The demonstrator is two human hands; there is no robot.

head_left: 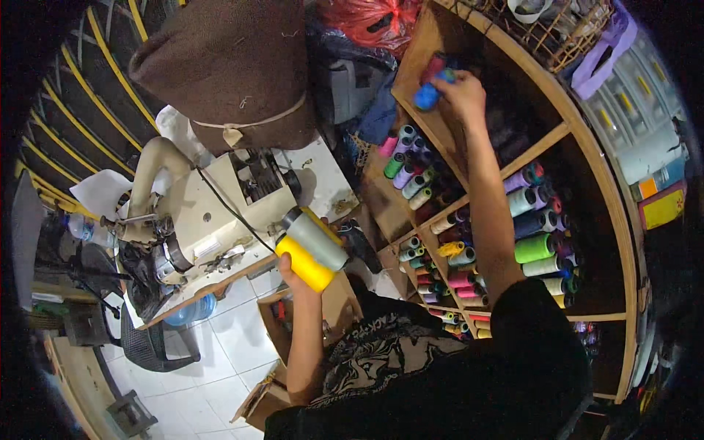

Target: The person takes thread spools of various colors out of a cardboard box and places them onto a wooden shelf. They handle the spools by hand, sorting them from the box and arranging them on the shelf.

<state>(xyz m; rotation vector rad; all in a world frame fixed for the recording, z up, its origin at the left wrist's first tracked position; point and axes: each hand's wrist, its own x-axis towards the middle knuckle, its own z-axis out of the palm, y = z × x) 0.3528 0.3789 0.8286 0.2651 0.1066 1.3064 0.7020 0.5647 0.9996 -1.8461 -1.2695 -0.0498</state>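
Observation:
My left hand [295,279] is closed round the lower part of a yellow thread spool [308,264]. A grey thread spool [317,240] lies against it, and part of another yellow spool [321,221] shows behind the grey one. How the fingers reach round these spools is hidden. At the top of the wooden shelf, my right hand [463,94] has its fingers closed on a blue thread spool [425,97]. Next to that stands a dark red spool [434,66].
The wooden shelf [539,144] has compartments with several coloured spools, among them a green one [535,248]. On the left, a beige sewing machine [213,194] sits on its table by a brown fabric bundle [235,73]. An open cardboard box [339,312] lies below.

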